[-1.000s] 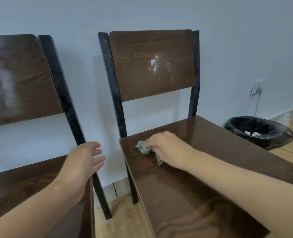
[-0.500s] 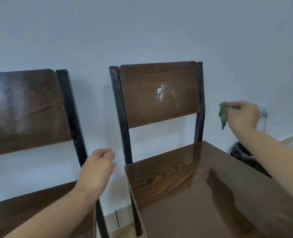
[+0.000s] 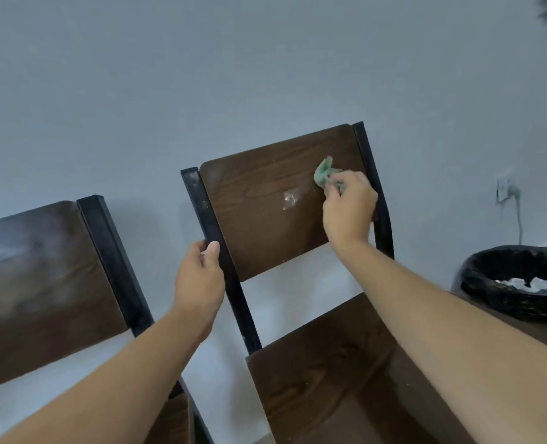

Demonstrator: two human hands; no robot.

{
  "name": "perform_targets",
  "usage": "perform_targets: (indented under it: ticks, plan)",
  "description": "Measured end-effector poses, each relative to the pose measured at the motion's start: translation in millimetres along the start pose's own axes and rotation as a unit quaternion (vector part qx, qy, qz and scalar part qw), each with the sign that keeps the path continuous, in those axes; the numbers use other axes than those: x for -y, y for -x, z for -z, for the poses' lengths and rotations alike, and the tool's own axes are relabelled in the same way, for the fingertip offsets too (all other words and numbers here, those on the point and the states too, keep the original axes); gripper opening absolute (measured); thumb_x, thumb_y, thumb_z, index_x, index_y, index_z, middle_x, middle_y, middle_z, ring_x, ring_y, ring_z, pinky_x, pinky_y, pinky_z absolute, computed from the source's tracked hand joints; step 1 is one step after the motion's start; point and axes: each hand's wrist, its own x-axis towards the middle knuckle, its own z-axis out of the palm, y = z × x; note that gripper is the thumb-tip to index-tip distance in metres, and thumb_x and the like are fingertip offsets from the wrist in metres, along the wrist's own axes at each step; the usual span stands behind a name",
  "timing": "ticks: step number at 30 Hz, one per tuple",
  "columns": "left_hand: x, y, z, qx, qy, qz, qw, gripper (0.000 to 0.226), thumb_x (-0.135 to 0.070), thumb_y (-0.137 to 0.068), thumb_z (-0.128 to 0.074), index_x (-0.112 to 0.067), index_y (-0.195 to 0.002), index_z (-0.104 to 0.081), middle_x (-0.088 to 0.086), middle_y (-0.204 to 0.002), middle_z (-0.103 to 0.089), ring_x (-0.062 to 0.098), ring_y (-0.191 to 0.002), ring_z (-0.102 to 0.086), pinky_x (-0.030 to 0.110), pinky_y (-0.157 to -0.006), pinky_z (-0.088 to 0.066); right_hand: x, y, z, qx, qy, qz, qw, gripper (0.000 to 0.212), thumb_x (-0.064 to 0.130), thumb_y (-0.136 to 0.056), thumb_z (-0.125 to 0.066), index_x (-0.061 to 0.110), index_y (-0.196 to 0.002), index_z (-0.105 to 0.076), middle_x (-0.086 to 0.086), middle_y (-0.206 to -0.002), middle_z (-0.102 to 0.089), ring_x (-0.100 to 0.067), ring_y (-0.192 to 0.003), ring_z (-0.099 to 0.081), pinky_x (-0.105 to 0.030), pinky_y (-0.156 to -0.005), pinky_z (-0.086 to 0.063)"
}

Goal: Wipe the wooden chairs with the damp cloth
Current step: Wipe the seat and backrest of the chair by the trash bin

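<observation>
Two dark wooden chairs with black metal frames stand against a pale wall. The right chair's backrest [image 3: 259,216] carries a white smudge [image 3: 289,198] near its middle. My right hand [image 3: 349,209] presses a crumpled green cloth [image 3: 325,173] against the upper right of that backrest, just right of the smudge. My left hand [image 3: 200,277] grips the chair's left black post [image 3: 208,219] with thumb and fingers around it. The right chair's seat [image 3: 329,379] lies below my right forearm. The left chair's backrest [image 3: 38,277] shows pale streaks.
A bin lined with a black bag [image 3: 515,283] holding white scraps stands right of the chair. A wall socket with a plugged cable [image 3: 509,192] is above it. Wooden floor shows at the far right.
My right hand lifted the cloth off the seat, swung out right, then came onto the backrest. My left hand rose and closed on the left post. The view tilted upward.
</observation>
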Motion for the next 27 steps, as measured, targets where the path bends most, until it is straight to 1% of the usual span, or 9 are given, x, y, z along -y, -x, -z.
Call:
perform_targets:
  ticks: [2, 5, 6, 8, 10, 15, 20, 24, 27]
  plan:
    - [5, -6, 1, 0.013, -0.003, -0.007, 1.0, 0.067, -0.063, -0.091, -0.038, -0.022, -0.143, -0.048, 0.001, -0.133, -0.064, 0.024, -0.123, -0.061, 0.048, -0.104, -0.05, 9, 27, -9, 0.033, -0.016, 0.103, 0.994, 0.015, 0.0, -0.091, -0.067, 0.006, -0.103, -0.075, -0.006, -0.107, -0.068, -0.014, -0.1, -0.061, -0.03, -0.091, -0.056]
    - [10, -8, 5, 0.02, 0.0, 0.001, 1.0, 0.061, -0.061, -0.093, -0.041, -0.024, -0.142, -0.048, 0.002, -0.132, -0.066, 0.025, -0.121, -0.063, 0.048, -0.101, -0.053, -5, 76, -1, 0.183, 0.012, 0.324, 0.928, 0.023, -0.011, -0.083, -0.07, 0.0, -0.102, -0.076, -0.012, -0.104, -0.072, -0.024, -0.101, -0.064, -0.03, -0.093, -0.055]
    - [9, -8, 5, 0.023, 0.002, 0.0, 1.0, 0.056, -0.056, -0.097, -0.041, -0.024, -0.142, -0.048, 0.003, -0.131, -0.066, 0.025, -0.121, -0.063, 0.048, -0.102, -0.053, -12, 64, 1, 0.171, 0.023, 0.329, 0.928, 0.024, -0.013, -0.082, -0.069, -0.001, -0.102, -0.076, -0.013, -0.104, -0.073, -0.025, -0.099, -0.065, -0.032, -0.091, -0.056]
    - [8, -9, 5, 0.033, 0.003, -0.007, 0.999, 0.05, -0.049, -0.101, -0.04, -0.022, -0.142, -0.049, 0.003, -0.129, -0.067, 0.025, -0.119, -0.064, 0.048, -0.102, -0.052, -5, 20, -3, 0.057, 0.026, 0.184, 0.981, 0.022, -0.01, -0.086, -0.067, 0.001, -0.103, -0.077, -0.011, -0.103, -0.073, -0.024, -0.098, -0.065, -0.037, -0.088, -0.058]
    - [6, -11, 4, 0.045, 0.013, 0.0, 0.999, 0.046, -0.044, -0.103, -0.04, -0.019, -0.141, -0.05, 0.004, -0.125, -0.068, 0.024, -0.115, -0.066, 0.047, -0.101, -0.053, 13, 6, -11, -0.006, 0.024, 0.078, 0.997, 0.019, -0.004, -0.09, -0.066, 0.003, -0.105, -0.077, -0.01, -0.105, -0.072, -0.021, -0.1, -0.064, -0.036, -0.088, -0.059]
    - [2, -8, 7, 0.041, 0.015, 0.022, 0.999, 0.054, -0.05, -0.099, -0.044, -0.022, -0.146, -0.046, 0.003, -0.133, -0.065, 0.023, -0.119, -0.065, 0.047, -0.101, -0.053, -9, 79, 1, 0.194, 0.047, 0.34, 0.919, 0.025, -0.008, -0.082, -0.073, 0.003, -0.105, -0.076, -0.01, -0.106, -0.072, -0.021, -0.101, -0.065, -0.029, -0.094, -0.055]
    - [-1, -4, 5, 0.028, 0.009, 0.016, 0.999, 0.051, -0.047, -0.101, -0.042, -0.022, -0.145, -0.047, 0.0, -0.131, -0.065, 0.023, -0.12, -0.063, 0.045, -0.102, -0.053, 41, -4, -23, -0.009, 0.024, 0.078, 0.997, 0.021, 0.003, -0.093, -0.064, 0.006, -0.111, -0.076, -0.006, -0.108, -0.071, -0.011, -0.098, -0.06, -0.036, -0.089, -0.059]
    - [-1, -2, 10, 0.038, 0.029, 0.028, 0.998, 0.046, -0.054, -0.096, -0.047, -0.025, -0.129, -0.057, 0.002, -0.12, -0.072, 0.021, -0.108, -0.07, 0.046, -0.094, -0.058, 101, 52, -50, 0.119, -0.058, 0.299, 0.945, 0.02, -0.003, -0.089, -0.06, 0.004, -0.099, -0.076, -0.009, -0.101, -0.07, -0.023, -0.098, -0.061, -0.033, -0.086, -0.054]
    - [-7, 0, 8, 0.041, 0.036, 0.029, 0.998, 0.021, -0.039, -0.102, -0.046, -0.027, -0.115, -0.059, 0.001, -0.109, -0.075, 0.019, -0.1, -0.073, 0.043, -0.091, -0.059, 70, 66, -30, 0.16, -0.045, 0.349, 0.922, 0.018, -0.005, -0.088, -0.062, 0.001, -0.1, -0.075, -0.011, -0.101, -0.071, -0.023, -0.097, -0.064, -0.034, -0.088, -0.055]
